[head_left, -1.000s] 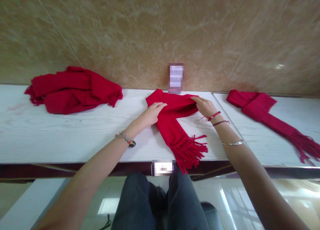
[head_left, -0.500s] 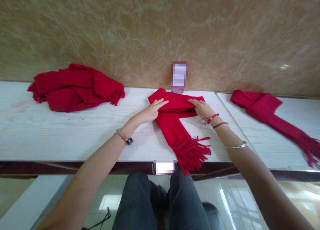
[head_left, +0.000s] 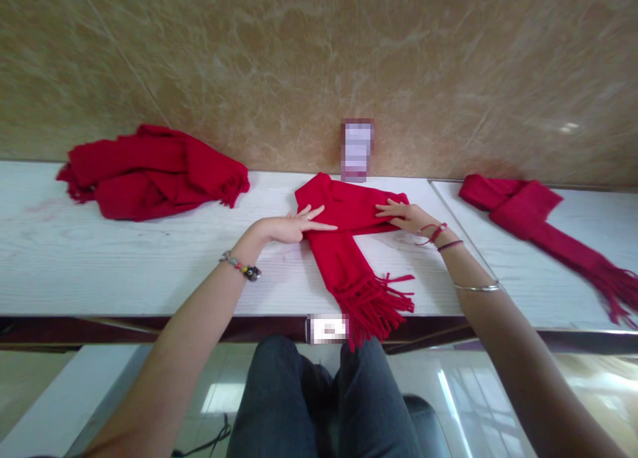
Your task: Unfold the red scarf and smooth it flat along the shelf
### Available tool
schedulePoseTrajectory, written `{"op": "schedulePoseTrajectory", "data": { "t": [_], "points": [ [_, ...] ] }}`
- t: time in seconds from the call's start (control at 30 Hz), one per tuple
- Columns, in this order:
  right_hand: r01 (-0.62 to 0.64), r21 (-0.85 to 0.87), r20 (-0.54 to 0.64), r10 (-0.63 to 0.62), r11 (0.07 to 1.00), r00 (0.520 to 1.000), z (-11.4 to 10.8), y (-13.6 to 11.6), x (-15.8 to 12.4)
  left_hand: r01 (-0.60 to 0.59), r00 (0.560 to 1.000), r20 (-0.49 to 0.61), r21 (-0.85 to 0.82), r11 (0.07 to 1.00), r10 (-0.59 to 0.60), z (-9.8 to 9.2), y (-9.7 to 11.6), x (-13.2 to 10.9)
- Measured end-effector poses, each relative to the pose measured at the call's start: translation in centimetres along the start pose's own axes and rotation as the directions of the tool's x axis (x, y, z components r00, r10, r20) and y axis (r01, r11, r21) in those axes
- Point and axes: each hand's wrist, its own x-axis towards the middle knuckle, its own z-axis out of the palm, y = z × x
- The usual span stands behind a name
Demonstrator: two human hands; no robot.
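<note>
A red fringed scarf [head_left: 343, 258] lies in front of me, its upper part folded crosswise and its tail running down toward me. The fringe hangs over the table's front edge. My left hand [head_left: 302, 224] rests on the left side of the fold, with fingers apart and a ring on one of them. On the right end of the folded part lies my right hand [head_left: 401, 213], fingers spread. Neither hand grips the cloth. Both palms face down.
A bunched red scarf [head_left: 144, 175] lies at the left on the white table [head_left: 199, 265]. Another red scarf [head_left: 535, 212], folded at its top, lies at the right. A blurred-out phone-like object [head_left: 357, 151] leans on the marble wall [head_left: 299, 59]. A second pixelated object [head_left: 327, 328] is at the front edge.
My left hand has slid down a little to the lower edge of the fold. My right hand has spread its fingers, and the scarf's fringed tail has shifted slightly left.
</note>
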Motion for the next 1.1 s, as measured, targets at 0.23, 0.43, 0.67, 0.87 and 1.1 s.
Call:
{"op": "schedulePoseTrajectory", "data": {
  "t": [0.23,0.43,0.67,0.87,1.1],
  "points": [
    [0.008,-0.094,-0.083,-0.016,0.996,0.996,-0.4,-2.1,0.4,-0.032,0.943,-0.333,-0.042,0.999,0.016,0.4,1.9,1.0],
    [-0.199,-0.289,-0.264,0.122,0.936,0.957,2.2,-4.9,3.4,0.074,0.913,-0.405,0.033,0.997,-0.054,2.7,4.0,3.8],
    [-0.260,-0.394,-0.156,0.215,0.882,0.964,0.7,-5.2,5.6,0.236,0.838,-0.497,-0.040,0.971,-0.224,2.6,3.3,4.1],
    [-0.233,-0.313,-0.101,0.212,0.921,0.972,-0.8,-4.1,6.2,0.184,0.713,-0.631,-0.255,0.949,-0.307,1.4,2.7,4.2],
    [-0.140,-0.114,-0.256,0.107,0.984,0.961,-0.7,-3.5,5.6,-0.009,0.728,-0.623,-0.426,0.905,-0.286,1.2,-0.4,4.3]
  ]
}}
